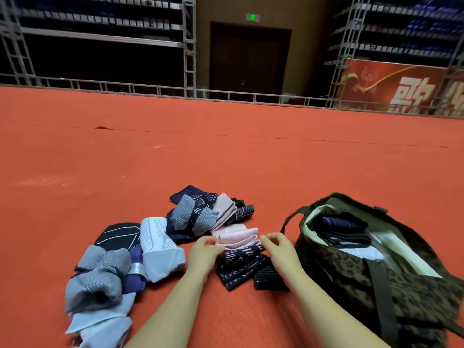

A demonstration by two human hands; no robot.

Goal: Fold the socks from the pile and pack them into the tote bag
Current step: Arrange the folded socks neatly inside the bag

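- Even, soft overhead light on the red carpet (226,151); faint shadows
- Dark, murky stands (100,33) at 11 and 1 o'clock
- Wide-angle bending at edges
- Slight motion blur on grey socks (98,280) at 7 o'clock

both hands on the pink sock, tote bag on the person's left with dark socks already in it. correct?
One error: the tote bag lies on the person's right, not left, as the head view shows. The rest holds: left hand and right hand pinch the pink sock, and dark socks lie in the bag.

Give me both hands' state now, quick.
Left hand: pinching the left end of the pink sock.
Right hand: fingers curled at the sock's right end, apparently pinching it.
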